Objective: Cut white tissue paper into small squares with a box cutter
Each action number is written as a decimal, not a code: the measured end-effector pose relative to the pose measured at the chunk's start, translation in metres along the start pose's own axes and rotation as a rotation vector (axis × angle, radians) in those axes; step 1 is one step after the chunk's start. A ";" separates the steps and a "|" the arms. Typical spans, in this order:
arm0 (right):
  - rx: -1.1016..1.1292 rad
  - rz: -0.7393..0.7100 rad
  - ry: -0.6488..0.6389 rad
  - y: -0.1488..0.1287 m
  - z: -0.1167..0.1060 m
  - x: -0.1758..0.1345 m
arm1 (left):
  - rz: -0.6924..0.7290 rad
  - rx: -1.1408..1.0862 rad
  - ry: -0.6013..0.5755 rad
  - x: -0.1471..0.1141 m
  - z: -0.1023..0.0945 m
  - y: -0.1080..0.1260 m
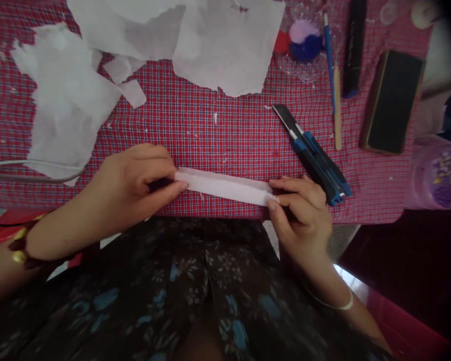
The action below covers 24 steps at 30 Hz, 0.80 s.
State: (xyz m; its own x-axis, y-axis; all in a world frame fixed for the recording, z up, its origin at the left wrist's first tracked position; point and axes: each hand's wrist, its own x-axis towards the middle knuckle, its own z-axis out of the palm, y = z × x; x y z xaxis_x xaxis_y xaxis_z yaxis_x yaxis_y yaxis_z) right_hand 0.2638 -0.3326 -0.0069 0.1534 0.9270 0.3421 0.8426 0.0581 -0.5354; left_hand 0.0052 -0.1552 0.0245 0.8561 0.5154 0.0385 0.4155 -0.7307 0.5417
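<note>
A narrow white paper strip [227, 188], apparently folded lengthwise, stretches between both hands close to the table's near edge. My left hand [145, 178] pinches its left end between thumb and fingers. At the other end, my right hand [300, 208] grips the strip with thumb and index finger, the remaining fingers resting by its upper edge. Just beyond the right hand lies a blue and black utility knife [311, 155], its blade tip pointing up and left.
Torn white paper sheets [229, 45] cover the far side. A blue pencil [329, 60], wooden stick [337, 108], black marker [355, 47] and phone [394, 103] lie at right. A white cable [33, 170] runs in from the left. A purple-tinted tub [417, 173] stands at far right.
</note>
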 end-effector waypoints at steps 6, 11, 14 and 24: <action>-0.044 0.060 0.018 -0.004 0.004 0.006 | 0.051 0.142 -0.042 0.002 0.000 -0.003; -0.099 0.098 0.014 -0.007 0.005 0.011 | 0.027 0.146 -0.056 0.002 0.000 -0.002; -0.117 0.118 -0.006 -0.009 0.005 0.014 | 0.034 0.151 -0.063 0.001 0.000 -0.003; -0.108 0.114 -0.004 -0.004 0.006 0.016 | -0.010 0.163 -0.055 0.002 -0.003 0.003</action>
State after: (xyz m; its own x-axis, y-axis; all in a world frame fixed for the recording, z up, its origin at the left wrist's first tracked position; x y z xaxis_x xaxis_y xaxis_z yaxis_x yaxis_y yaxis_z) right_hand 0.2592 -0.3161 -0.0041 0.2496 0.9267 0.2810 0.8704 -0.0875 -0.4845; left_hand 0.0075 -0.1550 0.0283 0.8651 0.5013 -0.0148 0.4650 -0.7907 0.3982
